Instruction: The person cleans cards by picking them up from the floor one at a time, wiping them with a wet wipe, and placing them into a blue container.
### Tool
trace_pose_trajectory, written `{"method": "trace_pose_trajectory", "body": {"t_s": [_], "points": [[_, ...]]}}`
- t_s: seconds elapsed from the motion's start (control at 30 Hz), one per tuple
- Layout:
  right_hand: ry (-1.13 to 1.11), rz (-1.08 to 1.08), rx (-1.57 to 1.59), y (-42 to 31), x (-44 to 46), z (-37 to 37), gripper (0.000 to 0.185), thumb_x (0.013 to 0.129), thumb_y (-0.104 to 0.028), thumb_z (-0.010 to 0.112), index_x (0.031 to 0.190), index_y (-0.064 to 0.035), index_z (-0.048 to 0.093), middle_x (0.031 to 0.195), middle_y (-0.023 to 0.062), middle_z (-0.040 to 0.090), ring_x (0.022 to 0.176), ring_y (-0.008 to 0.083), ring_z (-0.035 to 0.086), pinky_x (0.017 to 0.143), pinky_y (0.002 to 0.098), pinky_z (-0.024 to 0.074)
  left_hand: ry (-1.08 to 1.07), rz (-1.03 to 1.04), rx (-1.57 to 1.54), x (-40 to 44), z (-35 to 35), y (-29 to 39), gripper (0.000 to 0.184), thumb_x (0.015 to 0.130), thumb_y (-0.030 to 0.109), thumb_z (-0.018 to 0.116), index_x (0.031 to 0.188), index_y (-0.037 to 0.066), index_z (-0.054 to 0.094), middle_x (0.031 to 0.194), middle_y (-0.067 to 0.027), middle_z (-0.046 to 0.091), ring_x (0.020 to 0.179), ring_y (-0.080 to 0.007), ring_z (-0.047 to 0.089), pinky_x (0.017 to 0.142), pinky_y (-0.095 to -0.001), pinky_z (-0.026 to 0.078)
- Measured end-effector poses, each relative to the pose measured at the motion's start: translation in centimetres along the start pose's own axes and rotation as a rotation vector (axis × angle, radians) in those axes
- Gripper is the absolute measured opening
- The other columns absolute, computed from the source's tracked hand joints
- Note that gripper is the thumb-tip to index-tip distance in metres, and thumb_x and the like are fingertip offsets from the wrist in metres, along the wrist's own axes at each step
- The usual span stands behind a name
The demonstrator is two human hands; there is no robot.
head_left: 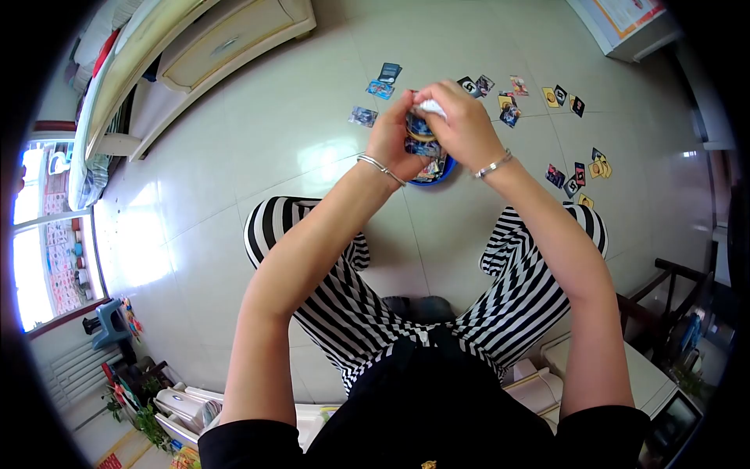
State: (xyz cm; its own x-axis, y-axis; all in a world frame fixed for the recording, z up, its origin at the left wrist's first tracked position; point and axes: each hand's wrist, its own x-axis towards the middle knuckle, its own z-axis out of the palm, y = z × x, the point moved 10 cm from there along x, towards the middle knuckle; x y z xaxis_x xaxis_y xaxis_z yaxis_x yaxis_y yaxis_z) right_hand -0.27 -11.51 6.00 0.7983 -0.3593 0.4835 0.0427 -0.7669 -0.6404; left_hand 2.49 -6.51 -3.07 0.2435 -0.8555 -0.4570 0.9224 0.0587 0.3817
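My left hand (393, 142) is closed round a small stack of picture cards (422, 146), held above a blue round container (439, 178). Close beside it, my right hand (466, 129) has its fingers bent and pressed on something white (432, 109) at the top of the stack. The two hands nearly touch at the fingertips. More cards show inside the blue container, whose far part is hidden under my hands.
Loose cards (363, 116) lie on the tiled floor (312, 94) at the left, with several more cards (580, 178) in groups at the right. A drawer cabinet (226, 47) stands at the upper left, and a dark wooden chair (664, 289) at the right.
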Motion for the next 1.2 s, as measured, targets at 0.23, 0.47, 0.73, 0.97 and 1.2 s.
{"method": "trace_pose_trajectory", "body": {"t_s": [0.23,0.47,0.73,0.97,1.2], "points": [[-0.169,0.044,0.135,-1.5,-2.1,2.0,0.012,0.074,-0.003,0.059,0.085,-0.0057,0.055,0.082,0.0099,0.056,0.078,0.0281,0.057,0.066,0.0344,0.0447,-0.108,0.080,-0.023,0.6,-0.4,1.9,0.038,0.094,0.034,0.029,0.119,0.013,0.048,0.114,-0.0087,0.054,0.106,-0.0245,0.051,0.093,-0.0455,0.039],[-0.074,0.054,-0.097,1.3,-0.8,0.3,0.013,0.075,-0.006,0.060,0.086,-0.0056,0.054,0.082,0.0099,0.055,0.076,0.0264,0.057,0.064,0.0343,0.0444,-0.123,0.064,-0.110,0.8,-0.3,1.3,0.035,0.094,0.033,0.032,0.112,0.010,0.050,0.103,-0.0107,0.059,0.097,-0.0250,0.055,0.083,-0.0437,0.044],[-0.365,0.524,0.508,4.7,-4.3,2.4,0.012,0.081,-0.009,0.058,0.090,-0.0028,0.055,0.091,0.0048,0.059,0.084,0.0151,0.056,0.073,0.0270,0.0442,-0.053,0.146,-0.103,1.9,-2.1,2.9,0.037,0.093,0.027,0.031,0.118,0.002,0.044,0.114,-0.0217,0.052,0.107,-0.0377,0.050,0.093,-0.0466,0.039],[-0.336,0.892,0.825,5.9,-6.1,2.6,0.031,0.078,-0.011,0.062,0.103,0.0061,0.055,0.092,0.0102,0.061,0.079,0.0141,0.060,0.068,0.0276,0.0487,-0.012,0.132,0.089,2.4,-3.1,1.2,0.030,0.092,0.026,0.041,0.108,0.004,0.052,0.106,-0.0122,0.058,0.097,-0.0256,0.057,0.087,-0.0423,0.045],[-0.383,0.936,0.764,8.4,-7.9,5.2,0.019,0.078,-0.017,0.063,0.088,-0.0007,0.061,0.076,0.0010,0.059,0.063,0.0069,0.052,0.053,0.0222,0.0403,0.232,0.139,0.510,2.8,-7.1,0.5,0.017,0.088,0.020,0.052,0.096,0.006,0.056,0.084,-0.0053,0.059,0.071,-0.0162,0.058,0.062,-0.0340,0.051]]}}
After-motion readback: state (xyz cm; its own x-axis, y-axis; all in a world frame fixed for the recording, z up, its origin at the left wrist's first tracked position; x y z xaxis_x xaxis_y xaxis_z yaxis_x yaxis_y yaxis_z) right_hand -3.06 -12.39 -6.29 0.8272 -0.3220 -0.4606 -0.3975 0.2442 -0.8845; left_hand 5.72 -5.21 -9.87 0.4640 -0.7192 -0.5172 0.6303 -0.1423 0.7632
